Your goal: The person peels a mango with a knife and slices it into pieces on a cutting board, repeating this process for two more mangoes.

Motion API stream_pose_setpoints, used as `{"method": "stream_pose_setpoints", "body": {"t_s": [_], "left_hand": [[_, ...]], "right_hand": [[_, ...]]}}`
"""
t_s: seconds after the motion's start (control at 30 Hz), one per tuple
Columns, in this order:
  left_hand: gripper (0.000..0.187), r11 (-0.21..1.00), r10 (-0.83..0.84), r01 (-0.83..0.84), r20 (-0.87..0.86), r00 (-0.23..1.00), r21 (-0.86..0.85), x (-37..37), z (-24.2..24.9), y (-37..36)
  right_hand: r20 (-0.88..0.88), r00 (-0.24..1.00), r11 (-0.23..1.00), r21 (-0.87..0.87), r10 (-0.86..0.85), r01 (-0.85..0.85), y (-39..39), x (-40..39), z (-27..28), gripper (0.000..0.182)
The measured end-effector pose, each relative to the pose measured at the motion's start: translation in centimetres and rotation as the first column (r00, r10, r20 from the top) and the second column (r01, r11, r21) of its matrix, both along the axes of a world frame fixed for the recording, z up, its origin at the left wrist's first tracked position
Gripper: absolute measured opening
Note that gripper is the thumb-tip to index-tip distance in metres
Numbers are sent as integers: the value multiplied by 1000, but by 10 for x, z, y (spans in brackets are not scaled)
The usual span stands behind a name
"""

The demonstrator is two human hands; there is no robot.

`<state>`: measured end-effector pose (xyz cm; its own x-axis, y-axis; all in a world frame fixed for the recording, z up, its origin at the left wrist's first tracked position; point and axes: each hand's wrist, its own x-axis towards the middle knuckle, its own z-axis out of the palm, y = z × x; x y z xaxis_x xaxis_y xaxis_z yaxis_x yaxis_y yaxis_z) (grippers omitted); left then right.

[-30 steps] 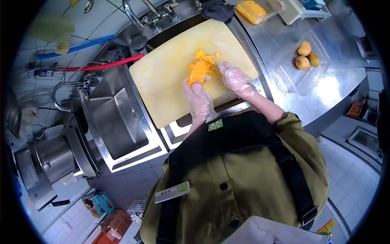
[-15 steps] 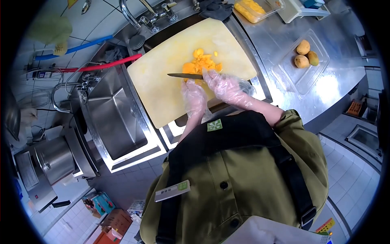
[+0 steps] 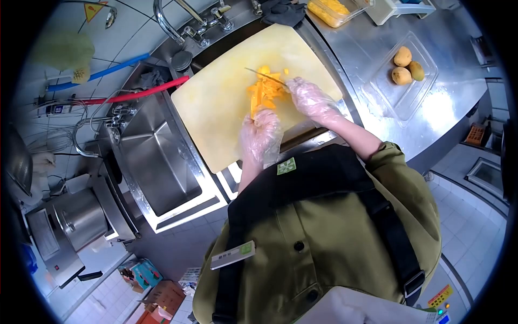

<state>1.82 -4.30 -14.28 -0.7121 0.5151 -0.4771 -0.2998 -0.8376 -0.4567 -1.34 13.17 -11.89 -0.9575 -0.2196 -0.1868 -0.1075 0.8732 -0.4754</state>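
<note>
A pale cutting board (image 3: 216, 97) lies across the sink, with a pile of chopped orange mango (image 3: 268, 89) on it. My right hand (image 3: 312, 101), in a clear plastic glove, is closed round the handle of a knife (image 3: 263, 74). The blade points left over the far part of the pile. At the near side of the pile is my left hand (image 3: 260, 134), gloved too. Its fingers are curled at the lower end of long mango strips and seem to pinch them; the fingertips are partly hidden.
To the right, a clear plastic tray (image 3: 377, 92) bears three whole yellow fruits (image 3: 402, 56) on the steel counter (image 3: 356, 59). A clear container (image 3: 337, 21) of orange flesh stands behind. Left of the board are a sink basin (image 3: 156, 167) and a red hose (image 3: 145, 92); a faucet (image 3: 208, 24) rises behind.
The knife has moved away from my left hand to the pile's far side, its blade now slanting. My right hand shifted slightly right and my left hand drew nearer to me, exposing mango strips.
</note>
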Motion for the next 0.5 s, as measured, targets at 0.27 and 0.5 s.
{"method": "stream_pose_setpoints", "body": {"t_s": [0.27, 0.5], "left_hand": [[5, 912, 144, -138, 13, 989, 386, 6, 17, 8], [7, 900, 7, 91, -224, 975, 426, 4, 21, 3]], "right_hand": [[-411, 903, 990, -5, 124, -138, -1, 29, -59, 42], [-515, 837, 859, -498, -184, -117, -7, 11, -43, 27]]}}
